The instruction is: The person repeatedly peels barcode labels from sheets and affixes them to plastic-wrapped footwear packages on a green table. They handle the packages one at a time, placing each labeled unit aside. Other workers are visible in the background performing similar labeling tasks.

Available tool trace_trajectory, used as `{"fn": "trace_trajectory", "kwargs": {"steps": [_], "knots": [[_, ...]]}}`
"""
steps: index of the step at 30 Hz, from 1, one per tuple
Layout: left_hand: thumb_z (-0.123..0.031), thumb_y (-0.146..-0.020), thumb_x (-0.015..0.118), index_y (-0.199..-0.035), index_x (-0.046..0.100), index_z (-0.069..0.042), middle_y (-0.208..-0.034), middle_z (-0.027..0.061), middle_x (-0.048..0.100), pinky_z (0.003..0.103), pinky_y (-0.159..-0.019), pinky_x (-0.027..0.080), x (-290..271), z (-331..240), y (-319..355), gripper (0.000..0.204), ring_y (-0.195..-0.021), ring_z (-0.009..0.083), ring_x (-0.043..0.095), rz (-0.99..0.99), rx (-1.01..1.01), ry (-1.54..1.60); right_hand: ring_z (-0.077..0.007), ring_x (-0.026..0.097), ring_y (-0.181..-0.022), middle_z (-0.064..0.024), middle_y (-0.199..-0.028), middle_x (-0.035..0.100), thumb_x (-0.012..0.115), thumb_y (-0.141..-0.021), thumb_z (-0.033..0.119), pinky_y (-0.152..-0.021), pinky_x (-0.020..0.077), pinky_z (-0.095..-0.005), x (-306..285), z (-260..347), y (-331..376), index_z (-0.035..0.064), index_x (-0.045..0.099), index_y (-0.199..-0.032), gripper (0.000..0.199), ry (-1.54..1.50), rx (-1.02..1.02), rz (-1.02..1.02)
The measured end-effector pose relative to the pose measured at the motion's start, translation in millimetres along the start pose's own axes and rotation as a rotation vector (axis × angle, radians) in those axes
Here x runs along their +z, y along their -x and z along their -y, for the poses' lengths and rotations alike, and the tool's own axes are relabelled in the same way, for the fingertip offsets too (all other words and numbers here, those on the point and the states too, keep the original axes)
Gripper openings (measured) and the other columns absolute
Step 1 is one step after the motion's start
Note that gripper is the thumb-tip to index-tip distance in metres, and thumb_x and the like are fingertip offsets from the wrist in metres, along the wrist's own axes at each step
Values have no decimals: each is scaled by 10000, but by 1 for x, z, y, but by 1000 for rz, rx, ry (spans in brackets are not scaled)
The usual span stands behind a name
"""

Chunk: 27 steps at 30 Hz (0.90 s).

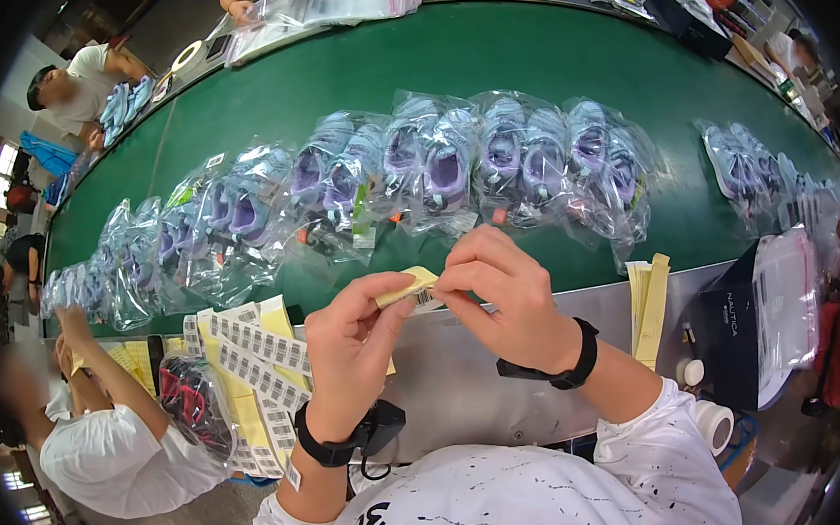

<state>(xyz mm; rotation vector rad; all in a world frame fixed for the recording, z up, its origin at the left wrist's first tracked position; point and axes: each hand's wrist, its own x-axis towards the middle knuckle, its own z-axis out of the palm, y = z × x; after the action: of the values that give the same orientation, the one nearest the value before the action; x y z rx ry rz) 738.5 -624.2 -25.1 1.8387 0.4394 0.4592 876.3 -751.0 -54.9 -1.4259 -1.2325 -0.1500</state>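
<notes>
A: What are the two hands holding?
B: A small yellow label strip (pixel 405 286) with a barcode, raised over the near edge of the green worktop (pixel 230 110). The left hand (pixel 347 337) pinches it between thumb and fingers; the right hand (pixel 510 300) has its thumb and forefinger closed on the opposite end.
A: And in front of them?
B: A row of pale blue and lilac shoes (pixel 442 162), pairs in clear bags, stretches across the worktop. More bagged shoes (pixel 743 163) lie apart at the right.
A: What surrounds the wrists?
B: Black straps (pixel 573 357) circle both. Beside the left forearm, sheets of barcode labels (pixel 264 349) overlap on the metal ledge (pixel 479 386), next to a bagged red-and-black item (pixel 194 404). Right of the right hand lie yellow paper strips (pixel 651 308), then a dark box (pixel 732 337) beside a stack of clear bags (pixel 786 298).
A: Who else appears?
B: A co-worker in white (pixel 119 454) at far left, one arm reaching toward the row's end.
</notes>
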Motion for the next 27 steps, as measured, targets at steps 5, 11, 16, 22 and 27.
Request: {"fn": "trace_trajectory", "kwargs": {"steps": [5, 11, 16, 22, 27], "knots": [[32, -879, 631, -1108, 618, 38, -918, 54, 686, 176, -650, 477, 5, -2, -3, 230, -793, 48, 620, 31, -73, 62, -258, 561, -753, -91, -832, 566, 714, -709, -20, -662, 462, -360, -6, -4, 2, 11, 632, -829, 149, -92, 151, 28], [64, -856, 623, -1227, 524, 66, -1073, 114, 652, 229, -818, 516, 12, 4, -12, 384, -959, 111, 632, 109, -289, 336, -283, 577, -817, -113, -899, 564, 701, -670, -25, -708, 472, -380, -8, -9, 5, -12, 611, -825, 180, 155, -133, 40], [90, -848, 602, -1260, 492, 74, -1140, 138, 628, 268, -904, 524, 17, 6, -15, 427, -1046, 160, 629, 127, -345, 408, -299, 580, -854, -131, -969, 574, 694, -664, -37, -709, 477, -392, -6, -14, 18, -26, 586, -812, 183, 79, -219, -48], [74, -842, 617, -1260, 489, 72, -1146, 124, 626, 269, -895, 517, 40, 4, -21, 437, -1035, 165, 627, 141, -326, 348, -279, 581, -872, -125, -985, 580, 675, -741, -52, -751, 479, -360, -28, -23, 26, -2, 586, -863, 159, 14, 13, -239], [67, -842, 620, -1271, 484, 54, -1127, 120, 622, 276, -875, 518, 33, 17, -9, 450, -1023, 178, 628, 107, -358, 225, -85, 525, -879, -49, -1007, 583, 569, -903, 79, -795, 432, -244, -127, -63, -16, 19, 590, -873, 70, -216, 437, -558]]}}
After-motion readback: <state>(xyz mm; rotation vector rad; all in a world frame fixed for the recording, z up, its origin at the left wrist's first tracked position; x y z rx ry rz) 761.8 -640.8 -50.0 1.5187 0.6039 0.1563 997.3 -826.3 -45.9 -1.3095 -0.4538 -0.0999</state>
